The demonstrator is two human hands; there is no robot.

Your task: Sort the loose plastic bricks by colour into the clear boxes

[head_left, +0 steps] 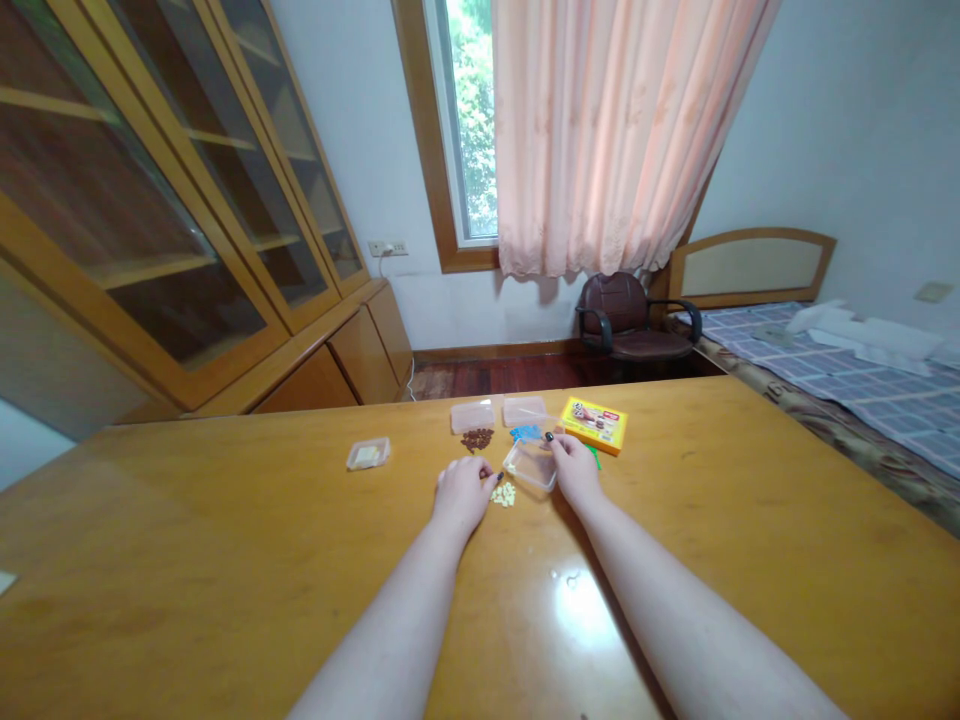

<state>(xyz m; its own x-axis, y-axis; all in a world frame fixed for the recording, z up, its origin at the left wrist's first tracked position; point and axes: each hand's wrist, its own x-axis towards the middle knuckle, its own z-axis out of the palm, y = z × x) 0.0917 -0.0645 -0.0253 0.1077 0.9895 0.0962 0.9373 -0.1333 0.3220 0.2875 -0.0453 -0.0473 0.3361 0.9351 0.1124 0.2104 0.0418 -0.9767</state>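
Observation:
My right hand (576,468) grips a small clear plastic box (534,466) by its right side, thumb and fingers closed on the rim. The box is tilted, with a few pale pieces at its left corner. My left hand (463,492) rests on the table with its fingers drawn together beside a small pile of cream-coloured pieces (504,494). Whatever its fingertips pinch is too small to make out. Beyond the hands lie a heap of brown pieces (477,439) and some blue pieces (526,433). Bright green pieces (595,457) show partly behind my right hand.
Two clear plastic containers, a left one (471,416) and a right one (524,409), sit behind the heaps. A yellow box (595,424) lies at the right. Another clear box (368,454) with pale contents stands to the left on the wooden table (225,560). A chair (622,315) is beyond.

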